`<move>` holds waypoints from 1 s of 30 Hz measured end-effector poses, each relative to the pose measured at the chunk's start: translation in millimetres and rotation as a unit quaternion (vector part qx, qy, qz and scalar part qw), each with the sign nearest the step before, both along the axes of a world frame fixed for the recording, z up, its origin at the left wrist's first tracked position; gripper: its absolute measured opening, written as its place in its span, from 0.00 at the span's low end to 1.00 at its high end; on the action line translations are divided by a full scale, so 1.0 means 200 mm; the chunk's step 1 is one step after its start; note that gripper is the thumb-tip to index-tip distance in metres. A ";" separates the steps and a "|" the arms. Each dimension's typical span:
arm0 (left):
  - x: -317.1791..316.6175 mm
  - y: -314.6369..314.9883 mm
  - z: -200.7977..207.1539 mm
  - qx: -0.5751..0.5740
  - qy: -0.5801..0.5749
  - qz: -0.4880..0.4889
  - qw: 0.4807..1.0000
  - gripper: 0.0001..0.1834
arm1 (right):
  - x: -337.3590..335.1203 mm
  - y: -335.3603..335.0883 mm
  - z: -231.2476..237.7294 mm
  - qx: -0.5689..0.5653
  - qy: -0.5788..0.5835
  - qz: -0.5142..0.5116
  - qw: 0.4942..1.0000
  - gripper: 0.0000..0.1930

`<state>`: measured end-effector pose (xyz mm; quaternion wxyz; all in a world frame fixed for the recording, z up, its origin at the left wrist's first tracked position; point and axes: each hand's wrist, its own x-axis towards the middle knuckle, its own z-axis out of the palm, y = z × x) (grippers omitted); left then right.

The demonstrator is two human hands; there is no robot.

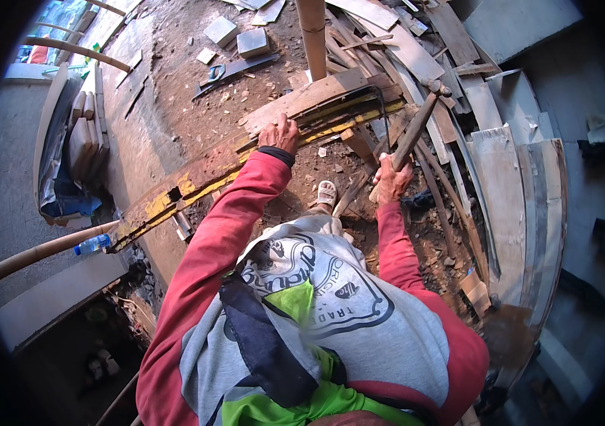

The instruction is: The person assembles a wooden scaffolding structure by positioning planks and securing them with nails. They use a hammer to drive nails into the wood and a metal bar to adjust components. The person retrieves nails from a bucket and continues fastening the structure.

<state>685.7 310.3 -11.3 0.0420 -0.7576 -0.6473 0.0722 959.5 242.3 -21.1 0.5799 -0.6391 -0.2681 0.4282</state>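
My right hand (393, 179) is wrapped round the thick wooden handle of a hammer (414, 131), raised to the right with its head up and away from me. My left hand (279, 136) rests at the near edge of a short wooden board (306, 98). Its fingers are bent together in a pinch, and whatever is between them is too small to make out. The board lies along a long, worn beam with chipped yellow paint (196, 177), which runs across in front of me. A thin dark curved rod (383, 106) stands by the board's right end.
A hand saw (235, 73) lies on the dirt beyond the beam, near two grey blocks (253, 43). An upright bamboo pole (312, 39) rises behind the board. Stacked planks (508, 213) and scrap wood fill the right. A plastic bottle (93, 245) lies at the beam's left end.
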 end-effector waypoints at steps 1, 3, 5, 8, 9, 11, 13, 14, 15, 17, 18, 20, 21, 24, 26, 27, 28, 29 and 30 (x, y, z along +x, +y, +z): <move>0.00 0.00 0.00 -0.004 0.002 0.002 1.000 0.16 | 0.00 -0.01 0.02 0.001 -0.004 -0.001 1.000 0.11; 0.01 -0.01 0.00 -0.013 0.005 0.005 1.000 0.15 | 0.01 -0.02 0.02 0.024 -0.010 -0.001 1.000 0.09; 0.02 -0.01 0.02 -0.014 0.010 0.007 1.000 0.15 | 0.01 -0.02 0.00 0.064 -0.023 -0.016 0.998 0.08; 0.03 0.00 0.02 -0.020 -0.001 0.007 1.000 0.14 | 0.03 0.00 0.03 0.100 -0.044 -0.015 0.994 0.08; 0.03 0.00 0.02 -0.023 -0.008 0.006 1.000 0.13 | 0.03 0.02 0.04 0.116 -0.050 -0.016 0.992 0.08; 0.02 -0.01 0.01 -0.028 0.004 0.004 1.000 0.14 | 0.04 0.05 0.09 0.089 -0.015 -0.010 0.996 0.09; 0.01 -0.01 0.00 -0.027 0.012 0.000 1.000 0.14 | 0.03 0.05 0.14 0.053 0.077 -0.025 0.995 0.09; 0.01 -0.01 0.00 -0.023 0.014 -0.003 1.000 0.15 | 0.03 0.05 0.14 0.033 0.089 -0.037 0.995 0.09; 0.01 -0.01 0.00 -0.020 0.017 -0.005 1.000 0.15 | 0.03 0.05 0.13 0.026 0.082 -0.033 0.996 0.09; 0.03 -0.02 0.01 0.019 0.010 -0.022 1.000 0.13 | 0.05 0.02 0.09 0.012 0.069 -0.025 0.997 0.10; 0.03 -0.02 0.01 0.077 -0.008 -0.043 0.996 0.10 | 0.05 0.01 0.07 0.019 0.073 -0.021 0.997 0.10; 0.02 -0.04 0.01 0.114 -0.019 -0.056 0.992 0.09 | 0.03 -0.03 0.06 0.009 0.069 -0.005 0.998 0.10; 0.02 -0.05 0.00 0.083 -0.005 -0.041 0.996 0.11 | 0.03 -0.04 0.06 0.005 0.067 0.003 0.998 0.10; 0.02 -0.06 -0.01 0.021 0.014 -0.016 1.000 0.17 | 0.01 -0.07 0.03 0.009 0.065 0.009 0.998 0.10; 0.02 -0.07 0.01 0.022 0.005 -0.012 1.000 0.16 | -0.01 -0.08 0.02 0.013 0.070 0.008 0.997 0.10; 0.02 -0.08 0.01 0.034 0.002 -0.014 0.999 0.16 | 0.00 -0.09 0.01 0.008 0.069 0.006 0.998 0.10; 0.02 -0.08 0.01 0.046 -0.002 -0.015 0.999 0.16 | 0.00 -0.09 0.00 0.003 0.068 0.005 0.998 0.10; 0.02 -0.08 0.02 0.058 -0.006 -0.016 0.998 0.16 | 0.00 -0.09 -0.01 -0.002 0.067 0.003 0.998 0.10; 0.02 -0.08 0.02 0.054 -0.009 -0.015 0.998 0.16 | 0.01 -0.10 -0.01 -0.004 0.069 0.003 0.998 0.10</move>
